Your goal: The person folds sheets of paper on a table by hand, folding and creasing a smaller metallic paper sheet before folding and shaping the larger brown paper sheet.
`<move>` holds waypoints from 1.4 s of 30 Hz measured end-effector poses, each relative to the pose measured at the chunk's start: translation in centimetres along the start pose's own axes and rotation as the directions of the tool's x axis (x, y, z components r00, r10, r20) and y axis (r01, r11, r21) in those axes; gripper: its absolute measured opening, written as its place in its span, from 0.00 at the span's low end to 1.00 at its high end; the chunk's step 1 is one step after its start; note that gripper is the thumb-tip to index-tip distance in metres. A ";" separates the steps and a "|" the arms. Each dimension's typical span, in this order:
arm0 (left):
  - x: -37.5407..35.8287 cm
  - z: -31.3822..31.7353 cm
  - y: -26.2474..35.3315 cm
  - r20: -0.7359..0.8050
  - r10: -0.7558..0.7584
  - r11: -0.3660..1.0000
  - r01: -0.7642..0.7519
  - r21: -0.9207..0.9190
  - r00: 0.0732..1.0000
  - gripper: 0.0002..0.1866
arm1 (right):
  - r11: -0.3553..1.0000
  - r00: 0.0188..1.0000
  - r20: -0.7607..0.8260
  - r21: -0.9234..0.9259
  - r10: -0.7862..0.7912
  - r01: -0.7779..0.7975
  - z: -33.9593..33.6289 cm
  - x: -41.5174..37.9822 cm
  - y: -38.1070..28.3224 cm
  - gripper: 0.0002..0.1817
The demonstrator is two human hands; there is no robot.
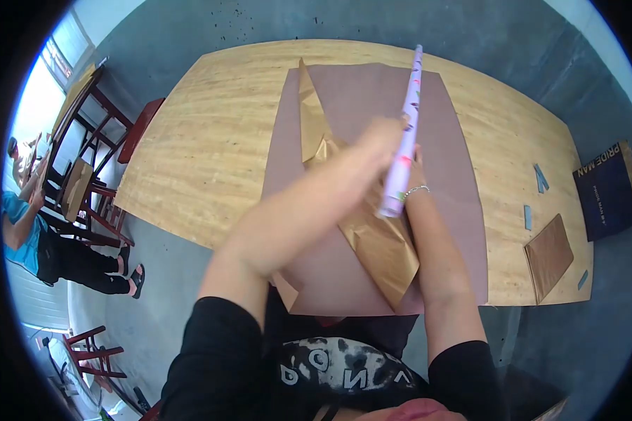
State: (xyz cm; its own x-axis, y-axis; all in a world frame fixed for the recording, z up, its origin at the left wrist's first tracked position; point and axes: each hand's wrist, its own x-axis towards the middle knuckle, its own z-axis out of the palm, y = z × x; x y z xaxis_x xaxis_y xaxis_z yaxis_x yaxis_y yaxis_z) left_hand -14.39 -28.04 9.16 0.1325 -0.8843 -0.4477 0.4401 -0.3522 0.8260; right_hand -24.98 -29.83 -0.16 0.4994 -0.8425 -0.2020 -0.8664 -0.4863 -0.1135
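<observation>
A lilac patterned roll of wrapping paper [409, 119] runs from the far table edge down towards me. My left hand [383, 137] reaches across and grips the roll near its middle. My right hand [414, 168], with a bracelet at the wrist, holds the roll close to its near end. Under both hands lies a crumpled gold paper sheet [372, 238] on a large mauve sheet [372, 98] spread over the wooden table [203, 140].
A small brown paper bag [549, 256] and several little blue pieces [541, 179] lie at the table's right end. A dark bag [607, 189] stands on the floor beyond it. Red chairs [95, 175] and a seated person [42, 245] are at the left.
</observation>
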 end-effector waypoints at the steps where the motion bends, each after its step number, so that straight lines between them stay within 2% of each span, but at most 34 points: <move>1: -0.5 2.0 -1.2 -0.015 0.070 0.997 -0.071 -0.022 0.997 0.15 | 1.000 1.000 -0.004 -0.008 -0.001 0.001 0.3 0.3 0.4 0.37; 3: 0.4 5.4 -4.5 -0.132 0.167 0.976 -0.183 -0.121 0.977 0.15 | 0.999 0.997 -0.080 -0.030 -0.012 0.010 1.0 0.7 1.0 0.37; 4: 5.4 5.7 -9.0 -0.158 0.279 0.959 -0.268 0.091 0.947 0.20 | 0.999 0.993 -0.115 -0.038 -0.019 0.014 1.6 0.7 1.2 0.37; 5: 5.7 5.8 -10.2 -0.162 0.280 0.959 -0.269 0.086 0.946 0.20 | 0.999 0.988 -0.150 -0.045 -0.027 0.020 2.0 0.7 1.2 0.37; 6: 5.1 5.8 -11.3 -0.212 0.361 0.822 -0.202 0.532 0.908 0.32 | 0.998 0.982 -0.185 -0.052 -0.038 0.028 2.4 0.7 1.1 0.37; 7: 4.9 5.8 -11.9 -0.217 0.452 0.513 -0.053 0.857 0.865 0.44 | 0.998 0.974 -0.221 -0.058 -0.049 0.037 3.0 0.9 1.1 0.37; 8: 5.3 5.9 -11.8 -0.203 0.359 0.345 0.073 0.936 0.911 0.48 | 0.997 0.964 -0.258 -0.064 -0.060 0.044 3.4 1.0 1.0 0.37; 9: 4.4 5.7 -11.8 -0.208 0.361 0.349 0.075 0.934 0.909 0.48 | 0.996 0.954 -0.293 -0.071 -0.070 0.052 3.8 1.1 0.9 0.37; 11: 1.9 5.2 -12.1 -0.074 0.599 -0.007 0.098 0.995 0.797 0.37 | 0.995 0.929 -0.358 -0.082 -0.089 0.064 4.6 1.2 1.0 0.37; 12: 1.0 5.5 -11.2 -0.078 0.600 -0.005 0.101 0.995 0.796 0.37 | 0.994 0.915 -0.391 -0.086 -0.098 0.069 4.9 1.3 1.1 0.37; 14: -1.5 6.4 -8.5 -0.132 0.528 0.241 0.001 0.971 0.839 0.32 | 0.995 0.910 -0.404 -0.058 -0.095 0.078 5.5 1.8 1.4 0.36; 17: -5.0 7.0 -5.4 -0.171 0.386 0.581 -0.095 0.808 0.906 0.25 | 0.996 0.910 -0.405 -0.020 -0.093 0.093 5.6 1.8 1.5 0.35; 18: -5.7 6.2 -5.0 -0.174 0.380 0.579 -0.087 0.811 0.908 0.25 | 0.995 0.912 -0.398 -0.019 -0.099 0.100 5.5 1.8 1.5 0.35; 19: -6.6 4.8 -4.5 0.132 0.387 0.769 -0.399 0.499 0.912 0.20 | 0.994 0.915 -0.391 -0.018 -0.104 0.105 5.3 1.7 1.5 0.35; 20: -7.7 3.4 -3.9 0.394 0.475 0.845 -0.532 0.043 0.787 0.15 | 0.994 0.918 -0.382 -0.015 -0.106 0.109 5.1 1.6 1.5 0.35; 22: -15.4 2.4 -1.0 0.466 0.692 0.695 -0.684 -0.223 0.551 0.08 | 0.994 0.925 -0.366 -0.009 -0.103 0.107 4.5 1.3 1.5 0.34; 23: -17.7 0.9 0.4 0.571 0.767 0.450 -0.879 -0.155 0.292 0.06 | 0.995 0.927 -0.362 -0.010 -0.100 0.104 4.0 1.2 1.4 0.34; 24: -17.8 0.7 0.4 0.572 0.766 0.456 -0.876 -0.160 0.294 0.06 | 0.995 0.929 -0.357 -0.016 -0.102 0.103 3.6 1.0 1.3 0.34; 25: -18.7 -1.6 0.8 0.569 0.767 0.461 -0.871 -0.168 0.296 0.06 | 0.995 0.953 -0.301 0.086 -0.019 0.047 1.5 -0.1 -0.1 0.34; 28: -23.1 -7.1 0.0 0.549 0.780 0.463 -0.867 -0.186 0.299 0.06 | 0.996 0.945 -0.326 0.084 -0.014 0.043 1.9 0.1 -0.1 0.33; 39: -25.7 -13.2 1.3 0.488 0.806 0.485 -0.845 -0.223 0.334 0.06 | 0.997 0.938 -0.346 0.065 -0.010 0.035 2.2 0.5 -0.2 0.33; 41: -27.9 -13.2 -0.7 0.479 0.807 0.494 -0.839 -0.229 0.345 0.06 | 0.998 0.938 -0.346 0.058 -0.013 0.036 2.3 0.5 -0.1 0.33; 42: -26.3 -11.9 0.1 0.474 0.808 0.499 -0.835 -0.231 0.351 0.06 | 0.998 0.937 -0.349 0.054 -0.018 0.039 2.3 0.6 0.0 0.33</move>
State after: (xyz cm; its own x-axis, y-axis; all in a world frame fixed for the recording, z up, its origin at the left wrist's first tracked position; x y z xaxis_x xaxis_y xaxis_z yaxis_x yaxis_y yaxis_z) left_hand -7.25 -1.15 16.97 -0.0193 -0.7398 0.6725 0.3143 0.6340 0.7065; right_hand -24.68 -29.75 -2.50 0.4842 -0.8617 0.1518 -0.8452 -0.5055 -0.1735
